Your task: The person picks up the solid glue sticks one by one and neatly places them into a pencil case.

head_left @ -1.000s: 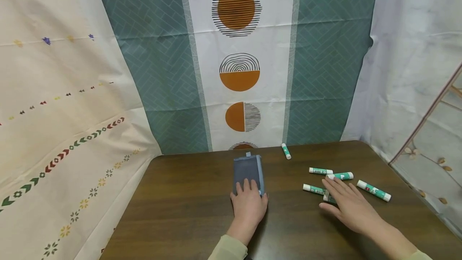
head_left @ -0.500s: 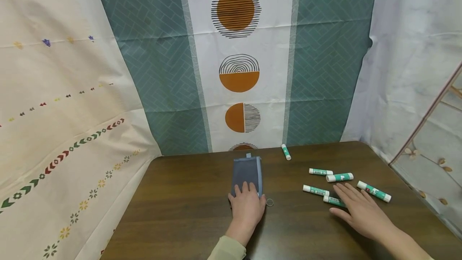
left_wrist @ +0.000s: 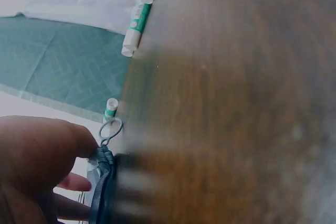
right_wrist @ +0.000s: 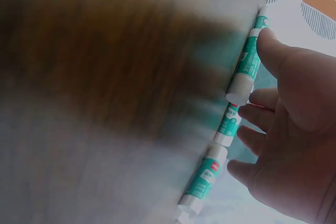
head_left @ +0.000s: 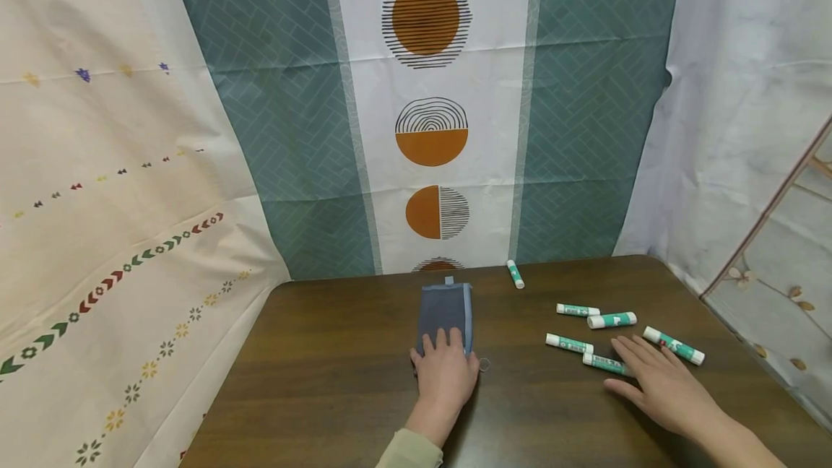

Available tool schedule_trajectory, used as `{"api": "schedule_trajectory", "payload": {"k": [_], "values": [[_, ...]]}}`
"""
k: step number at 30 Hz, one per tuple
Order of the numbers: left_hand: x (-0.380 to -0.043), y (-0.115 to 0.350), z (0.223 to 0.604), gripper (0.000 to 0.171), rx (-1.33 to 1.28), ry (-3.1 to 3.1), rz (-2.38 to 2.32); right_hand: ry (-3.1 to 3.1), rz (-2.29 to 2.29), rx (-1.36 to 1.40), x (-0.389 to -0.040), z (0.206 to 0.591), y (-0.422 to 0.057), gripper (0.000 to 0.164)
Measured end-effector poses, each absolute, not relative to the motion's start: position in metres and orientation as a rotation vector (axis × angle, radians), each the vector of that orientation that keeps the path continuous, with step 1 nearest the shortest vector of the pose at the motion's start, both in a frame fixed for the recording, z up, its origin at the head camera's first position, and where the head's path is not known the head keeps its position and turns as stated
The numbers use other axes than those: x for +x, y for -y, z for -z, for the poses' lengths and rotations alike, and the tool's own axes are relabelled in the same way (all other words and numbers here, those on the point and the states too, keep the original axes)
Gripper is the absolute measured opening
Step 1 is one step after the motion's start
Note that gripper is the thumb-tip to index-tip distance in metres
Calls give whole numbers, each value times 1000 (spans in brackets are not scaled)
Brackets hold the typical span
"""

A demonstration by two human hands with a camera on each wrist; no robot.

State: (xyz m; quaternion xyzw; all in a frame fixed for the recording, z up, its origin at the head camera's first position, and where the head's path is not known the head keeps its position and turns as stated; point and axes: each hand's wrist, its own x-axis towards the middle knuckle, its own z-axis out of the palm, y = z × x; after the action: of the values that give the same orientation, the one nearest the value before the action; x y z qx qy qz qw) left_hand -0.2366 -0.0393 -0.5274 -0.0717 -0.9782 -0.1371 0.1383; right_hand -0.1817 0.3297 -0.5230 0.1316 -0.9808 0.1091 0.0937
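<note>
A blue-grey zip pouch (head_left: 445,309) lies flat at mid-table in the head view. My left hand (head_left: 445,378) rests on its near end, fingers spread over the top. A small metal ring (left_wrist: 111,128) sticks out from the pouch's zip end beside my left thumb. To the right lie several green-and-white glue sticks. My right hand (head_left: 666,388) hovers flat with fingers extended, overlapping the tail of one glue stick (head_left: 606,364). In the right wrist view a glue stick (right_wrist: 248,66) lies by my thumb and another (right_wrist: 203,179) by my fingertips; the hand holds nothing.
A lone glue stick (head_left: 516,274) lies by the far edge of the dark wooden table (head_left: 325,381). Another glue stick (head_left: 673,345) sits outermost on the right. Patterned cloths (head_left: 286,128) hang behind and along both sides.
My right hand has drawn back to the right and nearer to me, uncovering the glue sticks beneath it. The left hand has shifted slightly, and the ring beside its thumb now shows.
</note>
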Motion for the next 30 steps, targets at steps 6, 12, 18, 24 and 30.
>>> {"api": "schedule_trajectory", "payload": {"k": [6,12,18,24,30], "values": [[-237,42,532,44,-211,2807,442,2913,-333,379,-179,523,-332,82],[-237,43,536,30,-221,2799,484,2925,-331,374,-178,524,-335,78],[-235,44,537,10,-200,2721,659,2913,-321,373,-178,523,-339,71],[-233,48,539,28,-167,2614,841,2910,-317,379,-179,522,-342,61],[-233,49,542,31,-154,2571,946,2869,-298,410,-180,523,-343,50]]}}
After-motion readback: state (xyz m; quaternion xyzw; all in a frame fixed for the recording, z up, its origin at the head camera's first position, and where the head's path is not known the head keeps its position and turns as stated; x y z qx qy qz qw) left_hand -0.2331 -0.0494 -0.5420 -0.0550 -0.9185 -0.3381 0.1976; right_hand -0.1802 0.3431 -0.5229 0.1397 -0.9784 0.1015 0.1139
